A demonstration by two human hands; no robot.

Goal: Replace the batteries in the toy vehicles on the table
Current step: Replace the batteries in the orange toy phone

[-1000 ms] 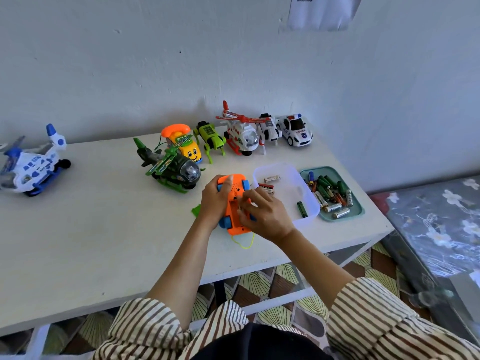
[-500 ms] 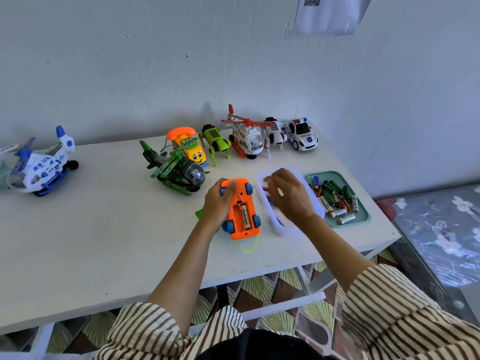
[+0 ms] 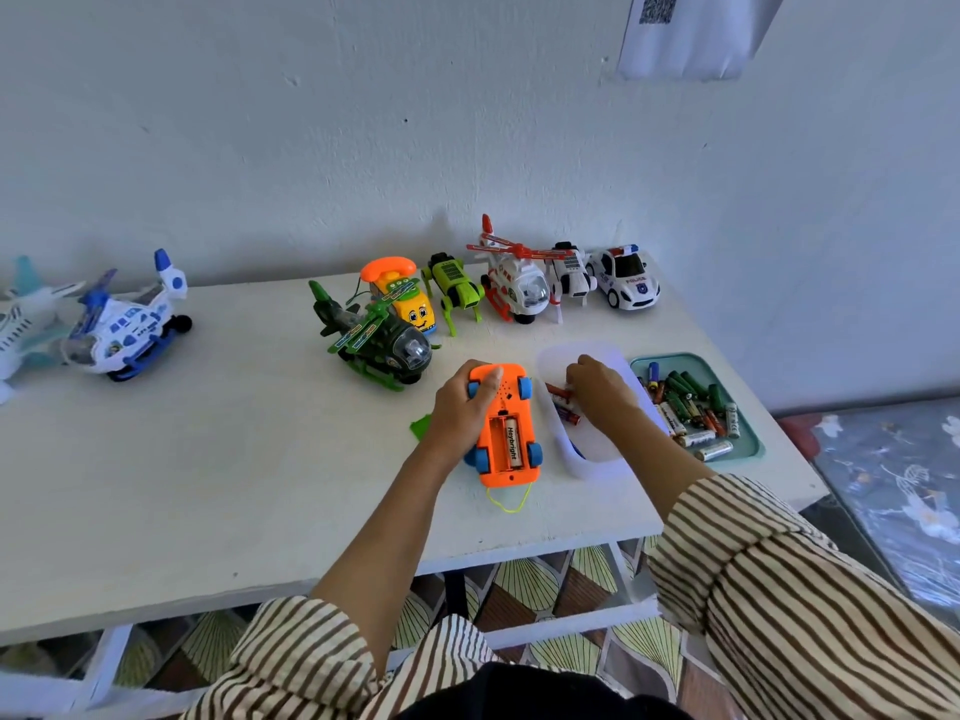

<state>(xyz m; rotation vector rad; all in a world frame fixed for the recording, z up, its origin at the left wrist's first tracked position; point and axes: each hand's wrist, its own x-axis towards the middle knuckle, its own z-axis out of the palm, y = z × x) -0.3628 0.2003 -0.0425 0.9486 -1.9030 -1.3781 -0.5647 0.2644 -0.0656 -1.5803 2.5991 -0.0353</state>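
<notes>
White counter [image 3: 208, 485] against pale wall [image 3: 363, 122], toys [image 3: 514, 288] along the back. Orange car [image 3: 506, 433] belly-up near the front edge, left hand [image 3: 462, 407] fingers wrapped round its nose. Right hand [image 3: 597, 392] in white tray [image 3: 597, 459], fingers pinching a red battery [image 3: 557, 391]. Green helicopter [image 3: 379, 345] just behind left hand.

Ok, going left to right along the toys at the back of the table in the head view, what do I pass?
Pale blue plane, blue and white helicopter, yellow phone toy, green robot dog, red and white helicopter, white robot toy, police car.
</notes>
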